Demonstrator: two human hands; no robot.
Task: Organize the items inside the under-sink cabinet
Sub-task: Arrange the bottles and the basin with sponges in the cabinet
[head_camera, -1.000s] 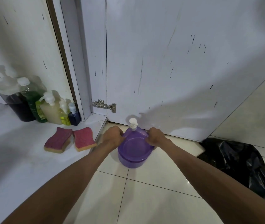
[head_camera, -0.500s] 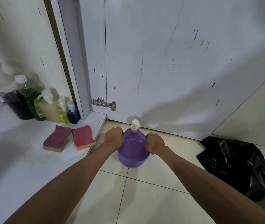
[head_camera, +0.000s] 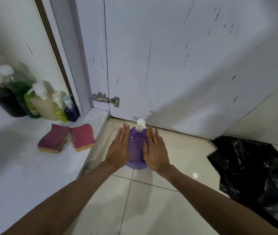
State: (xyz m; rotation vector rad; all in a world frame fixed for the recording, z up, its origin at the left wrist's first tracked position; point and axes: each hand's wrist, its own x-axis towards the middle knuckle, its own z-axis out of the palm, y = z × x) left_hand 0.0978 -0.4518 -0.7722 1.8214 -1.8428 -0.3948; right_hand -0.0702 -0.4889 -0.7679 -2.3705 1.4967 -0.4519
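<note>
The left hand (head_camera: pixel 119 148) and the right hand (head_camera: pixel 155 150) are flat, with straight fingers. They press on the two sides of a purple bowl (head_camera: pixel 136 150) and do not curl around it. The bowl is on the tiled floor (head_camera: pixel 151 200), just outside the cabinet, and a pump bottle (head_camera: pixel 140 125) is at its far edge. On the cabinet shelf (head_camera: pixel 16 167), a row of bottles (head_camera: pixel 38 100) stands at the wall, with two pink sponges (head_camera: pixel 67 138) in front. I judge most is arranged; the bowl and the pump bottle are not yet placed inside.

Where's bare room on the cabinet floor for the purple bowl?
Free: cabinet floor left of and nearer than the two sponges, out to its front edge. Crowded: back right corner, bottles in a row, sponges just before them.
</note>
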